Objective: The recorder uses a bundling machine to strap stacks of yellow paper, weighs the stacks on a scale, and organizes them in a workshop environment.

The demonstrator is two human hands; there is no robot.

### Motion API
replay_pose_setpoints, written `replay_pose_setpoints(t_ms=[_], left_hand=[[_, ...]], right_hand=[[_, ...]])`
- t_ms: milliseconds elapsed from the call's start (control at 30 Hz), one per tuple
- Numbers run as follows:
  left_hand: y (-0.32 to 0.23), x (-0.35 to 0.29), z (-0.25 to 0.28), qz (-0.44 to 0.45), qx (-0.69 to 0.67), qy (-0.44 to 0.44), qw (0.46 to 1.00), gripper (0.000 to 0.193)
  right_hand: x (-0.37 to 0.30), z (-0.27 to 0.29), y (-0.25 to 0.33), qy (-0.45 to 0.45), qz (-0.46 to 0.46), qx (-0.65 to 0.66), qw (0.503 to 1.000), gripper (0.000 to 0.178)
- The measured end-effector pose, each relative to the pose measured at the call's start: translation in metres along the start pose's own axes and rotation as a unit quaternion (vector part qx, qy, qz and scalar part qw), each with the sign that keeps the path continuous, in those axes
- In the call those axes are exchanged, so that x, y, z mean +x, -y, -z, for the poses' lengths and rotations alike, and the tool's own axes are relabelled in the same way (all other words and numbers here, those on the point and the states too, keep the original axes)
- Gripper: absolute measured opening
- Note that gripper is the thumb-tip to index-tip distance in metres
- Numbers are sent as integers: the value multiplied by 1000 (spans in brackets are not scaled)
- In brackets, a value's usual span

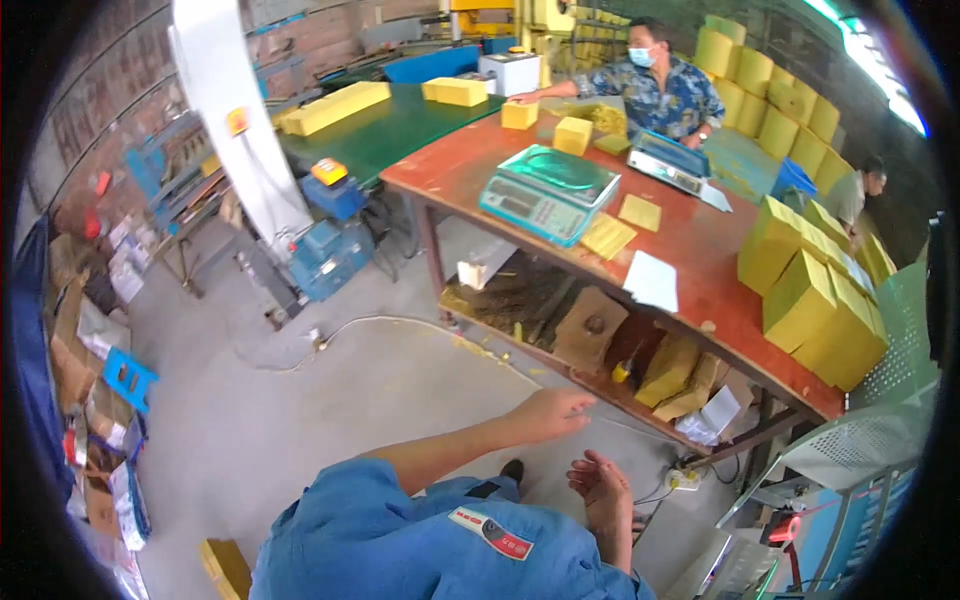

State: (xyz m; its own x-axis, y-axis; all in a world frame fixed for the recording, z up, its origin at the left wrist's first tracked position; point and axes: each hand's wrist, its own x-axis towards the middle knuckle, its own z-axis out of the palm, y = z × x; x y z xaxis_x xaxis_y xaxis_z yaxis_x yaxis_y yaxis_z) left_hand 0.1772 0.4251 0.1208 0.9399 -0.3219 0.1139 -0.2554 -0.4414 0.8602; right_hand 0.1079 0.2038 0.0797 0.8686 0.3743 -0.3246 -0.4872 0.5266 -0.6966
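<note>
Big red workbench [690, 250] fills the right of the room & I'm placing everything off it. On its far right end sits a stack of yellow blocks [815, 300], packed tight w/ flat faces together, prob. so they don't topple off the edge. Behind the bench's far corner, more yellow rolls [775, 85] are piled up against the wall. Left of the bench, a green table [390, 125] carries long yellow slabs [335, 105] laid flat. Mid-bench is a teal weighing scale [548, 190], display turned to the front edge so whoever stands there can read it; a second scale [668, 160] sits further back by a co-worker in a patterned shirt [665, 90], whose hand rests on a small yellow block [519, 115] at the far end. Thin yellow sheets [608, 235] and a white sheet [652, 280] lie flat just right of the teal scale. Under the bench, a low shelf holds brown card scraps [590, 325].

Nearest to me, below the bench's front edge, the wearer in a blue top [420, 540]. Left hand [548, 412] stretches out toward the low shelf, fingers loosely released & holding nothing, not touching the bench. Right hand [603, 485] hangs lower, near a white power strip [685, 478] on the floor by the bench leg, fingers half curled but empty, grasping nothing
</note>
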Motion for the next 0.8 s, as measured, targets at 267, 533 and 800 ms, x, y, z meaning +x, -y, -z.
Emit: replay_pose_setpoints(t_ms=[267,533,800], left_hand=[[25,226,23,-149,99,-97,979,35],[89,335,-1,-109,250,-41,961,49],[94,303,31,-57,190,-236,951,48]], right_hand=[[114,-11,91,8,-5,-9,1000,35],[206,36,151,-29,-3,-56,998,33],[297,53,206,-38,365,-596,715,43]])
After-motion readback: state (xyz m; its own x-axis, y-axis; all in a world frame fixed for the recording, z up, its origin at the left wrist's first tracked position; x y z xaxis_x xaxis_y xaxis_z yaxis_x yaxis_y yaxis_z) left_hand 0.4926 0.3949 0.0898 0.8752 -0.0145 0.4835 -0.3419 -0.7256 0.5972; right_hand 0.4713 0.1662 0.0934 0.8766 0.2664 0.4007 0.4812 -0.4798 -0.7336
